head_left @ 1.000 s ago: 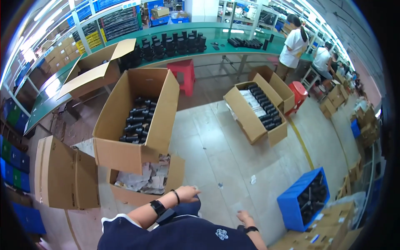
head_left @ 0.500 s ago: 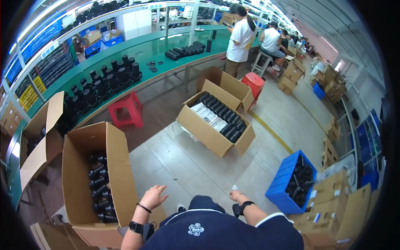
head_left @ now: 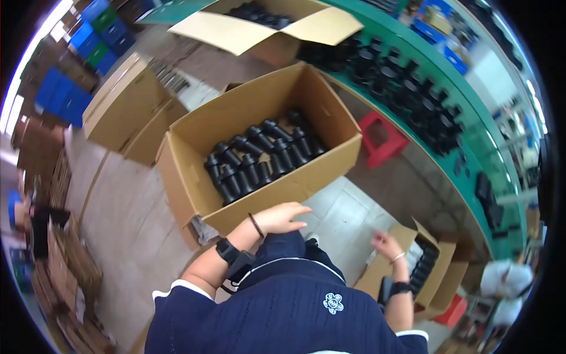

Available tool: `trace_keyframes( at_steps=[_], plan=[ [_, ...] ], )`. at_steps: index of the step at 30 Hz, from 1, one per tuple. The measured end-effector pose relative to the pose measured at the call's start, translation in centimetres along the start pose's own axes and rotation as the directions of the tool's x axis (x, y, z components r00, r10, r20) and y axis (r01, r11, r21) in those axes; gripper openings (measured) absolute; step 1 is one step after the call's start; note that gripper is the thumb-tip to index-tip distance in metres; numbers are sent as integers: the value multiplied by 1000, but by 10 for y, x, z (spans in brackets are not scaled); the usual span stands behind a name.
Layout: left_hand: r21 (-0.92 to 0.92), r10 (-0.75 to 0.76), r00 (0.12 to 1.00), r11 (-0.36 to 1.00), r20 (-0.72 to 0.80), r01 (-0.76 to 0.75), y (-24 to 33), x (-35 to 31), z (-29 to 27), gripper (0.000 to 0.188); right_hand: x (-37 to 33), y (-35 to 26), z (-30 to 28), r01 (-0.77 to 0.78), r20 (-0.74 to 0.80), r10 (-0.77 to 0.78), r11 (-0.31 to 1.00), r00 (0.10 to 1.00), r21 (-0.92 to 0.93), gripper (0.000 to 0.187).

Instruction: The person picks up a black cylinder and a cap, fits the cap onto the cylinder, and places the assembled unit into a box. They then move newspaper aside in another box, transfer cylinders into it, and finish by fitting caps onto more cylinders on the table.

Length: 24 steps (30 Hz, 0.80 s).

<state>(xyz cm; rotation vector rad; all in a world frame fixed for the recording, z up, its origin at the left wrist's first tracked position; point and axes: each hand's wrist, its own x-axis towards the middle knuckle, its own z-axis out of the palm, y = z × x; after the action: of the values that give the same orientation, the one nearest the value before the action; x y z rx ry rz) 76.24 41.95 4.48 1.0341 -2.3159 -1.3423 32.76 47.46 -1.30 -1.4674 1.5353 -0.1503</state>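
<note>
My left hand is held out flat with its fingers apart, just in front of the near wall of a large open cardboard box. It holds nothing. Inside that box lie several black cylindrical parts, each with a narrower neck, packed side by side. My right hand hangs in the air at the right, beside a smaller open carton that holds more black parts. Motion smears its fingers, and what they hold, if anything, cannot be made out.
A green workbench with rows of black parts curves along the right. A red stool stands under its edge. Another open carton is at the back, with tall cardboard boxes and blue crates at left.
My view has turned left, so the large box is now ahead of me and the smaller carton lies at my right. The small white thing at my right fingertips no longer shows.
</note>
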Motion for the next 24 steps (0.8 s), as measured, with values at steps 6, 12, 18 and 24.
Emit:
trace_keyframes(
  at_steps=[6,12,18,24],
  plan=[
    [-602,-395,871,783,-291,154,-56,-24,-117,37,193,-253,-87,460,308,-461,884,832,82,45],
    [-779,-746,644,501,-168,377,-170,3,-205,41,399,-329,3,616,613,-290,663,735,-425,37],
    [-556,-768,608,600,-200,575,-317,39,-165,35,543,-277,101,545,557,38,158,830,-823,36],
    [-517,-845,488,525,-220,676,-429,46,-109,42,595,-212,175,408,397,-96,255,913,-876,62]
  ],
)
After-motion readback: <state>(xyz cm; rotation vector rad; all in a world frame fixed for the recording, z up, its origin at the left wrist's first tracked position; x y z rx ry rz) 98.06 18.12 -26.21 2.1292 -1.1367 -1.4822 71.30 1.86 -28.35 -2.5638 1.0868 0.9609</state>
